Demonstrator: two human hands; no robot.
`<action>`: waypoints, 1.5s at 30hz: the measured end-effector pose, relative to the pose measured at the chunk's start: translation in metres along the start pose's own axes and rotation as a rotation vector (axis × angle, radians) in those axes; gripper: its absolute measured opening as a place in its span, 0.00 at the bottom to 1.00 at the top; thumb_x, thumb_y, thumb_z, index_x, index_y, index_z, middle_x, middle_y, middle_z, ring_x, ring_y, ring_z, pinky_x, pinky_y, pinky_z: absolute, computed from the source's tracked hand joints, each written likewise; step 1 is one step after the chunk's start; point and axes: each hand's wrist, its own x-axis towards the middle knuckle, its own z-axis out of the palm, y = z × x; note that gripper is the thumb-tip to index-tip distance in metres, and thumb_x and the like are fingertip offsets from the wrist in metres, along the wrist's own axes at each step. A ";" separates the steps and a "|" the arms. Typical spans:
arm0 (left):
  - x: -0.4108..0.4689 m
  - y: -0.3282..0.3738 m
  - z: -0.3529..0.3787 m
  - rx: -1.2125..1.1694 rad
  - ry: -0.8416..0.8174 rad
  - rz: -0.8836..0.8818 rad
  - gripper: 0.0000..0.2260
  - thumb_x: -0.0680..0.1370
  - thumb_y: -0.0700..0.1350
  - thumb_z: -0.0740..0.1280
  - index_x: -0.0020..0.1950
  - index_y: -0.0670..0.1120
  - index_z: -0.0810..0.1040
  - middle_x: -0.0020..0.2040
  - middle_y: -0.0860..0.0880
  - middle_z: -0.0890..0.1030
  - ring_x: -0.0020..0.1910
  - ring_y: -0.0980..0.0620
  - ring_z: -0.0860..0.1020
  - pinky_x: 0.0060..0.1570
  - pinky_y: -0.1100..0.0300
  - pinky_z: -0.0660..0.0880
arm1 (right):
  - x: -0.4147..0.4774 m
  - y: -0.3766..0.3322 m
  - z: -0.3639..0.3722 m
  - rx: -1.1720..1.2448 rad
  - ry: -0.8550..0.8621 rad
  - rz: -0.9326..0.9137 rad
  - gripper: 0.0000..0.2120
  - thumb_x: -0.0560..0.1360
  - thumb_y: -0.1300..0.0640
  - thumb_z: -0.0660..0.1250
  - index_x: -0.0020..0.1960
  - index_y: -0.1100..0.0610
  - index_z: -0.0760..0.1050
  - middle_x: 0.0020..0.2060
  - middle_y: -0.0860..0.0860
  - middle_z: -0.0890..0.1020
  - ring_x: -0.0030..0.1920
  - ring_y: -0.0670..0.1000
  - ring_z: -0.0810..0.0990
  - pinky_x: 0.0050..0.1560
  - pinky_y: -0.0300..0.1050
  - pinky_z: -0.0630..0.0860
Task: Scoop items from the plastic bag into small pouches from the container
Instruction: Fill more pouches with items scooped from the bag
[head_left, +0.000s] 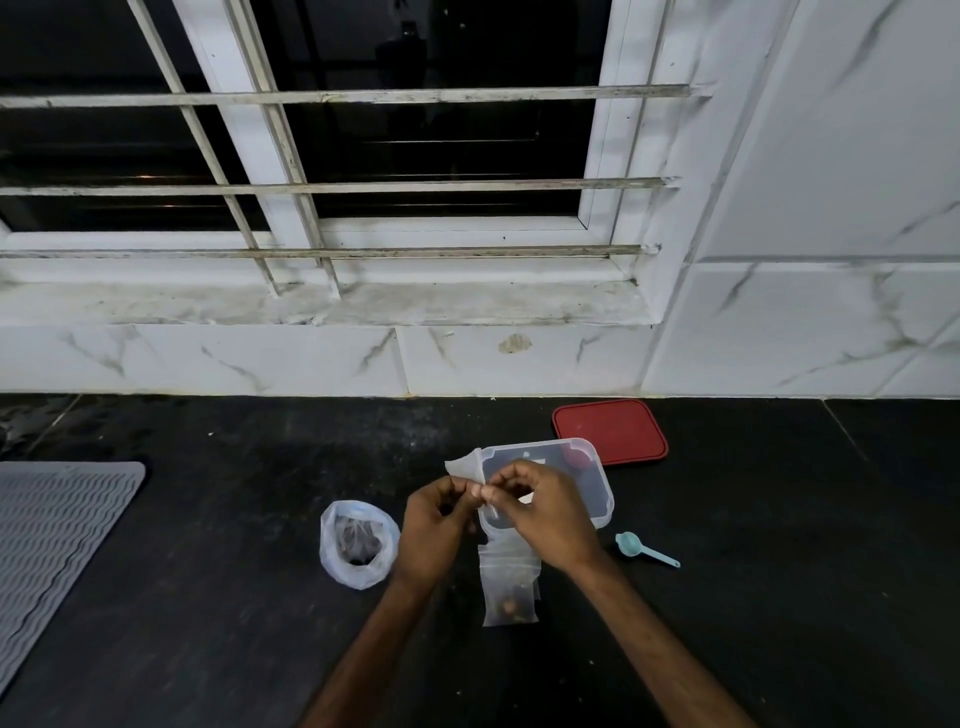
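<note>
One filled pouch (508, 592), with a few brown pieces showing at its bottom, is being left flat on the dark desk (208, 597), nearest the person and just below the hands. Above it, an empty pouch (464, 466) is being pinched at one edge by the fingertips of both the left hand (439, 525) and the right hand (545, 514), which are being held close together over the near-left corner of the clear container (602, 501). Its mouth is probably being worked apart for filling, though whether it is open yet cannot be told. The pouch is judged to be thin, light, limp and slippery film, so it is best taken by the two lips of the mouth, one in each hand, as the body would collapse. To the left, the plastic bag (357, 545) is being kept standing open, with dark items showing inside; it looks soft and likely to slump if nudged. To the right, a teal scoop (647, 550) is being left untouched on the desk. Farther back, a red lid (610, 431) is being kept just behind the container, and beyond it a barred window (363, 156) is being shown dark.
</note>
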 end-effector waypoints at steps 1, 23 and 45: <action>0.001 -0.002 0.001 0.010 0.005 0.001 0.05 0.78 0.35 0.67 0.46 0.34 0.80 0.37 0.39 0.82 0.32 0.52 0.79 0.30 0.63 0.76 | 0.000 0.000 0.000 -0.005 0.002 -0.008 0.03 0.74 0.54 0.73 0.46 0.54 0.82 0.38 0.44 0.84 0.41 0.39 0.82 0.42 0.30 0.76; -0.004 0.003 0.001 0.275 -0.082 0.105 0.12 0.81 0.42 0.64 0.39 0.45 0.77 0.31 0.56 0.79 0.29 0.61 0.77 0.32 0.71 0.70 | -0.001 0.010 -0.004 -0.210 -0.092 -0.052 0.08 0.78 0.49 0.67 0.47 0.52 0.81 0.39 0.45 0.84 0.40 0.43 0.82 0.46 0.44 0.80; 0.003 -0.002 -0.009 0.670 -0.106 0.205 0.10 0.81 0.49 0.62 0.39 0.53 0.72 0.34 0.53 0.77 0.32 0.57 0.73 0.33 0.58 0.70 | 0.003 -0.005 -0.008 -0.580 -0.107 -0.131 0.07 0.77 0.48 0.67 0.48 0.50 0.80 0.41 0.45 0.84 0.38 0.43 0.80 0.37 0.31 0.71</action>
